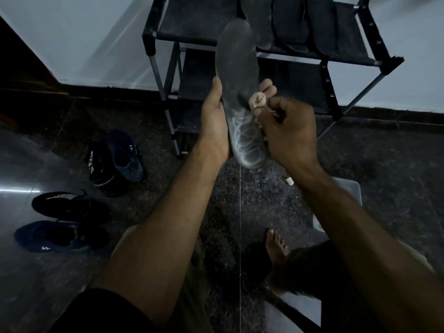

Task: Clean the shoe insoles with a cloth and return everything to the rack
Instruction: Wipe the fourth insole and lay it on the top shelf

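Observation:
My left hand (214, 121) holds a dark grey insole (236, 75) upright by its left edge, heel end down, with pale swirl marks near the heel. My right hand (289, 131) grips a bunched beige cloth (257, 102) and presses it against the insole's right side at mid-length. Three more dark insoles (290, 22) lie side by side on the top shelf of the black shoe rack (365, 54), right behind the held one.
Several dark sneakers (117, 157) stand on the dark stone floor at the left, two near the rack's leg and two (60, 222) closer to me. A pale plastic tub (353, 191) sits under my right forearm. My bare foot (276, 246) rests on the floor below.

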